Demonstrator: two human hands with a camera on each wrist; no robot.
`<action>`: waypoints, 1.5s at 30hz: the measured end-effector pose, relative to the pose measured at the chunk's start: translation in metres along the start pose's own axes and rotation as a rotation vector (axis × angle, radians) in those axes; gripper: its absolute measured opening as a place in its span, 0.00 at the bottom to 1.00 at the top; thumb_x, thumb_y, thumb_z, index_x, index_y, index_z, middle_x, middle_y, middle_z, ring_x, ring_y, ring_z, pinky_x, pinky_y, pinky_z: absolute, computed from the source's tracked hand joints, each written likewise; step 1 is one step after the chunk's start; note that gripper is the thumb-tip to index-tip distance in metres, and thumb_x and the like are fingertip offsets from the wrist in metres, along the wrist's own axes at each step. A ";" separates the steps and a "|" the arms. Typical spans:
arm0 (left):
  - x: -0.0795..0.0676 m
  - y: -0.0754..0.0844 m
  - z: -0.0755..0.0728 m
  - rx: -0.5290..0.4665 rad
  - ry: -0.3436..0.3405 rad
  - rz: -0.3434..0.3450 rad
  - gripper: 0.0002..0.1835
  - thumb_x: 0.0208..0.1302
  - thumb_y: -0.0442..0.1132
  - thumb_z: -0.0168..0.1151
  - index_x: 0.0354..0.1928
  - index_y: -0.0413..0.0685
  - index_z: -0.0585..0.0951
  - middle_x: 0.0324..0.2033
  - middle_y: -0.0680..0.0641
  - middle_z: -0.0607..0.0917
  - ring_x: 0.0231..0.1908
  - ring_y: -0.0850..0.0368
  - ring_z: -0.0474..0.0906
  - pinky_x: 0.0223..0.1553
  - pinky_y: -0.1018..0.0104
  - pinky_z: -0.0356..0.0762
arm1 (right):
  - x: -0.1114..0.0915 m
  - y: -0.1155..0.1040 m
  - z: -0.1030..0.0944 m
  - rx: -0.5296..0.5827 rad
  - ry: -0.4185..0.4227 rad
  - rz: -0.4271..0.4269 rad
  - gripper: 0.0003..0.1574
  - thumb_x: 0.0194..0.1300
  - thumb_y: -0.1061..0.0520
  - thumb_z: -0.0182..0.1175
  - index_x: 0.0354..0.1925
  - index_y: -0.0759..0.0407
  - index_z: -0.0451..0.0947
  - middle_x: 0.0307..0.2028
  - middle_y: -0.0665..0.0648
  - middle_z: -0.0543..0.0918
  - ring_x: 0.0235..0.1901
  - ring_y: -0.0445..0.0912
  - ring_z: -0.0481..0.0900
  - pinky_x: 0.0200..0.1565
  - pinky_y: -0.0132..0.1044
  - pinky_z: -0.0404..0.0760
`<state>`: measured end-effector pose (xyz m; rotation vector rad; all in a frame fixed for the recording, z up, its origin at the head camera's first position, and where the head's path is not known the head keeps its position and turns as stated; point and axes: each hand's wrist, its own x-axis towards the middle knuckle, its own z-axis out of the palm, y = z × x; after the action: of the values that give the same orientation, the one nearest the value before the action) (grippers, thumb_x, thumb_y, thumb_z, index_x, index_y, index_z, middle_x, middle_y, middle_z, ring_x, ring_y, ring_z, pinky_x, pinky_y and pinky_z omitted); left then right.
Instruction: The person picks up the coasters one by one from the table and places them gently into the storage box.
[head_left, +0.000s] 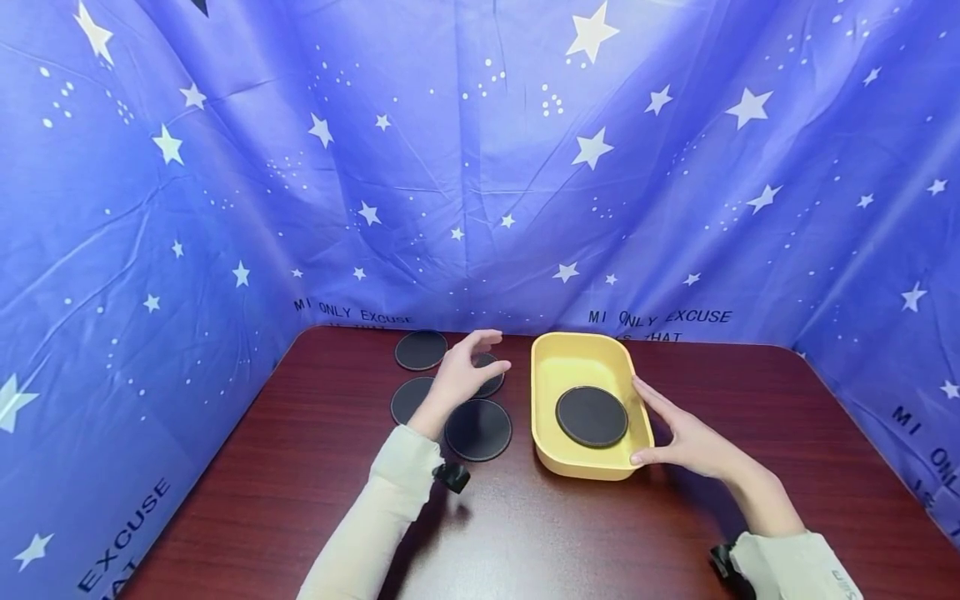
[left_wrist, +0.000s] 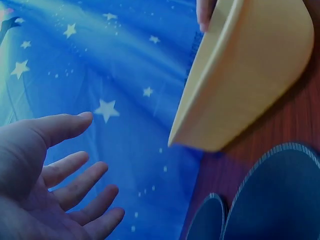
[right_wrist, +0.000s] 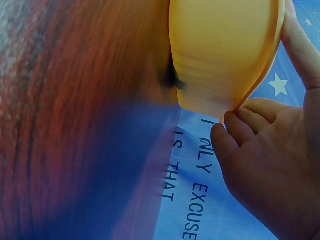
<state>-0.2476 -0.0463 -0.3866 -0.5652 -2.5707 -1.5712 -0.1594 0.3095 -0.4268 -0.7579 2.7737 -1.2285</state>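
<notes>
Holding a yellow, rounded rectangular plastic-looking tub (head_left: 581, 472) by its right wall, with the right hand (head_left: 693, 442) gripping the rim between thumb and fingers, on a dark red wood-grain desk (head_left: 285, 483). Reaching leftward of the tub with the left hand (head_left: 456, 375), fingers apart and grasping nothing, over four loose round black discs (head_left: 477, 430). Lying on the tub's floor, toward the near end: a fifth round black disc (head_left: 592, 416).

Liable to go wrong, as judged here: sliding over a loose disc instead of lifting it, owing to thinness and flat contact with the desk; nudging a neighbour out of place, owing to close spacing; tilting or dragging the tub, owing to support from one side only.

Note smooth, softly shaded walls and curved corners on the tub; dull faces and pale, ribbed or stitched-looking edges on the discs; glossy, light-reflecting grain on the desk; creased fabric, star-printed and lettered, in the blue-violet curtain (head_left: 450, 158) behind.
</notes>
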 end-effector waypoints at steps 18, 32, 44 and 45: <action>-0.037 -0.060 -0.060 -0.012 0.122 -0.120 0.29 0.58 0.36 0.72 0.62 0.40 0.76 0.60 0.34 0.80 0.61 0.36 0.77 0.62 0.44 0.75 | 0.001 -0.001 -0.002 0.005 0.000 -0.002 0.68 0.52 0.54 0.76 0.77 0.70 0.46 0.76 0.74 0.50 0.66 0.14 0.41 0.59 0.05 0.44; -0.059 -0.098 -0.084 0.022 0.193 -0.251 0.30 0.59 0.35 0.71 0.63 0.38 0.75 0.62 0.35 0.79 0.63 0.39 0.75 0.66 0.46 0.71 | 0.002 -0.001 -0.002 0.018 -0.003 -0.009 0.68 0.52 0.55 0.76 0.77 0.70 0.45 0.76 0.74 0.50 0.67 0.15 0.41 0.59 0.05 0.45; -0.066 -0.107 -0.094 -0.075 0.067 -0.238 0.34 0.62 0.31 0.68 0.68 0.32 0.67 0.67 0.28 0.71 0.70 0.35 0.64 0.73 0.42 0.59 | 0.001 0.001 0.001 0.015 -0.001 -0.008 0.68 0.52 0.55 0.76 0.77 0.70 0.46 0.76 0.75 0.50 0.67 0.14 0.41 0.59 0.05 0.45; -0.065 -0.109 -0.095 -0.078 0.049 -0.239 0.34 0.61 0.30 0.68 0.68 0.32 0.67 0.67 0.28 0.70 0.71 0.35 0.63 0.73 0.42 0.59 | 0.001 0.001 0.001 0.015 -0.001 -0.008 0.68 0.52 0.55 0.76 0.77 0.70 0.46 0.76 0.75 0.50 0.67 0.14 0.41 0.59 0.05 0.45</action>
<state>-0.2366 -0.1908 -0.4502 -0.2270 -2.6313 -1.7375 -0.1606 0.3089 -0.4278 -0.7691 2.7598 -1.2486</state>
